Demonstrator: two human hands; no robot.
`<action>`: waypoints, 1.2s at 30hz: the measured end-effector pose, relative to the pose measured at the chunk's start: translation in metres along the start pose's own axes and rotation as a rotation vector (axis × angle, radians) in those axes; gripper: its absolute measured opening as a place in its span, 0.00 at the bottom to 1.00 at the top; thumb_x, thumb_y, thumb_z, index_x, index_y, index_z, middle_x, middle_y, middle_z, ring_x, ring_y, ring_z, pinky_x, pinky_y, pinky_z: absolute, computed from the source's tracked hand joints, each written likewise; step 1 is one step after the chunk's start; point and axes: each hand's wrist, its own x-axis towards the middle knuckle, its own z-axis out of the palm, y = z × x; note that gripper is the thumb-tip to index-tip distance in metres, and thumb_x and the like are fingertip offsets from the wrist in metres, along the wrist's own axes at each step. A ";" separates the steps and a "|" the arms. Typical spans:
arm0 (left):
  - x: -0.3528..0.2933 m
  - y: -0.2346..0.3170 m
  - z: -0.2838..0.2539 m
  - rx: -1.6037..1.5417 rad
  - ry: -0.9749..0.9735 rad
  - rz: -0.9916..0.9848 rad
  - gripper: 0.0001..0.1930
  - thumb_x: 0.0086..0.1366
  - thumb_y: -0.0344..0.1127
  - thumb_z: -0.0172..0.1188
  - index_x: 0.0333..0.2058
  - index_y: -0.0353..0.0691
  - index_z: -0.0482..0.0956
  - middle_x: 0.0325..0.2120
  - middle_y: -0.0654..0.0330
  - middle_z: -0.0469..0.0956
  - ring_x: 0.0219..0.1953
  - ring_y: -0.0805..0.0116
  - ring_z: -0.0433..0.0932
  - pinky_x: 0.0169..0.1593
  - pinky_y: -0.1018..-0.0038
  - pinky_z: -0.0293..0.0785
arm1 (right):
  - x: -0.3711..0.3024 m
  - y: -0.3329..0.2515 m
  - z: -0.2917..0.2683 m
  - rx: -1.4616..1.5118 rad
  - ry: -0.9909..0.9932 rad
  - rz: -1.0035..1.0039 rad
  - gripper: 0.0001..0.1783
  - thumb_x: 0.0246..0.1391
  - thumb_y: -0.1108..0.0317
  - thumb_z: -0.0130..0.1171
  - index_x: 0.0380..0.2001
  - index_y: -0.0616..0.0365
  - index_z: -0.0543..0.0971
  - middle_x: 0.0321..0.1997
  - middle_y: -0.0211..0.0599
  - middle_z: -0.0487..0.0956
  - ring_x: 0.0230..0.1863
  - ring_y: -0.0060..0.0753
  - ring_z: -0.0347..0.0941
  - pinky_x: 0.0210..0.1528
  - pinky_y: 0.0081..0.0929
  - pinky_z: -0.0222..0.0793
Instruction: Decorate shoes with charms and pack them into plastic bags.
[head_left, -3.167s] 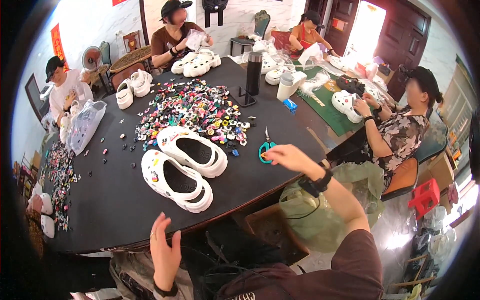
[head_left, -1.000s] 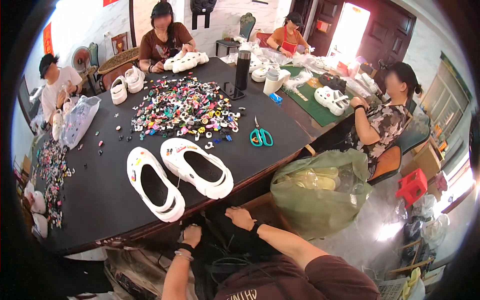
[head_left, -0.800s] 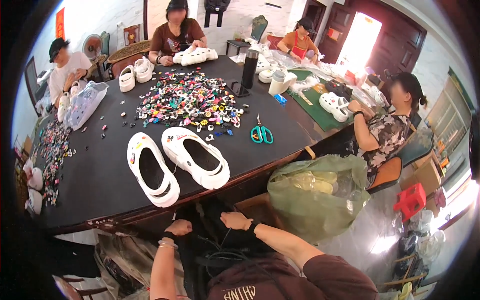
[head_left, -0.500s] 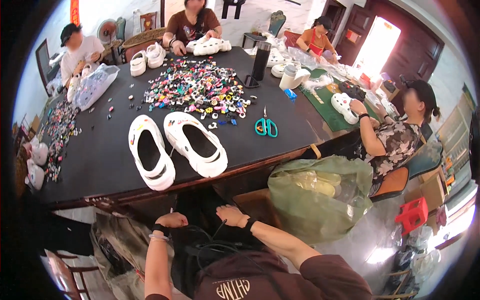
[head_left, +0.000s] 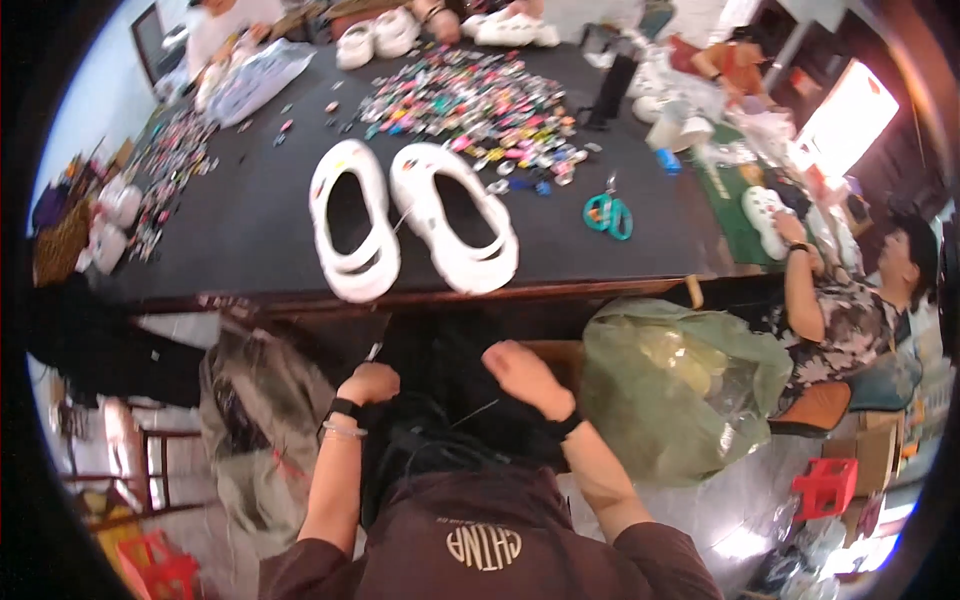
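My left hand (head_left: 370, 383) is closed over my lap, below the table's front edge. A thin, white-tipped stick (head_left: 375, 351) pokes up from its fingers; its kind is too small to make out. My right hand (head_left: 527, 377) hovers over my dark trousers, fingers extended and somewhat blurred, with nothing visible in it. On the table ahead stand two white clogs, the left clog (head_left: 327, 245) and the right clog (head_left: 433, 225), toes pointing away. Small coloured charms sit on their toes. A thin strand runs between them.
A heap of colourful charms (head_left: 480, 105) lies beyond the clogs on the dark table (head_left: 250, 215). Teal-handled scissors (head_left: 608, 214) rest to the right. A green sack (head_left: 650, 400) with wrapped yellowish clogs stands right of my lap. A co-worker (head_left: 855, 320) handles a white clog at right.
The view has tipped downward and shifted, so the table sits higher and further right. My right hand has lifted off my lap and moved away from my left hand. The clogs stay put.
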 end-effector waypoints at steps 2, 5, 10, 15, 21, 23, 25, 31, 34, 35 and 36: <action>-0.012 0.002 0.004 -0.212 0.067 -0.096 0.08 0.55 0.37 0.51 0.29 0.47 0.80 0.27 0.55 0.79 0.31 0.51 0.77 0.34 0.59 0.72 | 0.004 -0.030 -0.033 0.131 0.108 0.024 0.10 0.56 0.64 0.49 0.33 0.60 0.75 0.33 0.45 0.76 0.38 0.51 0.72 0.39 0.38 0.68; -0.014 0.014 0.007 -0.174 0.132 -0.203 0.08 0.50 0.37 0.55 0.28 0.47 0.81 0.28 0.53 0.80 0.33 0.53 0.79 0.35 0.62 0.74 | 0.008 -0.058 -0.061 0.319 0.177 0.039 0.08 0.57 0.69 0.51 0.36 0.62 0.76 0.32 0.40 0.79 0.33 0.32 0.76 0.35 0.25 0.70; -0.041 0.032 -0.012 -0.304 0.523 -0.280 0.05 0.53 0.31 0.54 0.23 0.42 0.79 0.25 0.55 0.76 0.31 0.53 0.77 0.34 0.62 0.74 | 0.023 -0.086 -0.105 0.455 0.333 0.176 0.11 0.60 0.68 0.49 0.36 0.64 0.77 0.31 0.34 0.79 0.34 0.22 0.75 0.39 0.22 0.71; -0.089 0.105 -0.161 -0.437 1.128 0.030 0.09 0.51 0.26 0.61 0.34 0.39 0.76 0.36 0.53 0.73 0.44 0.52 0.72 0.47 0.64 0.69 | 0.067 -0.018 -0.185 0.139 0.490 0.175 0.12 0.59 0.65 0.48 0.35 0.62 0.76 0.29 0.34 0.77 0.30 0.22 0.71 0.35 0.22 0.66; -0.056 0.081 -0.212 -0.082 1.401 -0.153 0.16 0.51 0.28 0.62 0.40 0.40 0.73 0.45 0.56 0.69 0.53 0.51 0.66 0.53 0.60 0.62 | 0.131 0.073 -0.217 -0.364 0.393 0.557 0.29 0.52 0.44 0.53 0.37 0.65 0.72 0.40 0.55 0.75 0.42 0.54 0.72 0.45 0.41 0.67; -0.036 0.061 -0.210 -0.049 1.337 -0.146 0.15 0.51 0.30 0.63 0.39 0.40 0.73 0.46 0.57 0.69 0.52 0.54 0.68 0.52 0.61 0.64 | 0.125 0.070 -0.204 -0.585 0.445 0.457 0.29 0.48 0.44 0.57 0.40 0.60 0.70 0.41 0.53 0.73 0.41 0.55 0.73 0.44 0.45 0.68; -0.033 0.055 -0.212 -0.047 1.315 -0.136 0.12 0.51 0.30 0.62 0.36 0.40 0.74 0.44 0.58 0.72 0.50 0.56 0.70 0.50 0.63 0.66 | 0.132 0.070 -0.190 -0.692 0.557 0.476 0.28 0.45 0.44 0.60 0.37 0.58 0.70 0.36 0.48 0.75 0.36 0.50 0.76 0.37 0.42 0.72; -0.036 0.061 -0.225 0.098 1.378 -0.103 0.06 0.52 0.27 0.59 0.29 0.40 0.71 0.39 0.59 0.74 0.45 0.59 0.72 0.48 0.64 0.65 | 0.120 0.090 -0.196 -0.442 0.563 0.563 0.21 0.48 0.51 0.58 0.38 0.55 0.75 0.37 0.46 0.77 0.39 0.51 0.75 0.41 0.43 0.71; -0.059 0.079 -0.230 -0.345 1.324 -0.008 0.06 0.54 0.24 0.58 0.28 0.38 0.69 0.30 0.57 0.73 0.35 0.56 0.73 0.42 0.66 0.65 | 0.115 0.095 -0.195 -0.452 0.601 0.500 0.19 0.48 0.51 0.58 0.36 0.55 0.75 0.34 0.44 0.77 0.35 0.49 0.75 0.38 0.42 0.71; -0.057 0.082 -0.231 -0.346 1.318 -0.005 0.06 0.54 0.24 0.58 0.28 0.38 0.69 0.30 0.57 0.73 0.35 0.56 0.73 0.42 0.66 0.65 | 0.118 0.090 -0.193 -0.494 0.618 0.448 0.20 0.48 0.50 0.59 0.34 0.56 0.74 0.32 0.44 0.76 0.33 0.49 0.75 0.36 0.41 0.72; -0.055 0.084 -0.230 -0.426 1.264 -0.046 0.06 0.54 0.24 0.58 0.28 0.38 0.69 0.28 0.56 0.72 0.33 0.55 0.72 0.39 0.66 0.65 | 0.120 0.084 -0.192 -0.534 0.630 0.394 0.22 0.47 0.49 0.59 0.32 0.57 0.73 0.31 0.44 0.76 0.30 0.48 0.75 0.35 0.41 0.72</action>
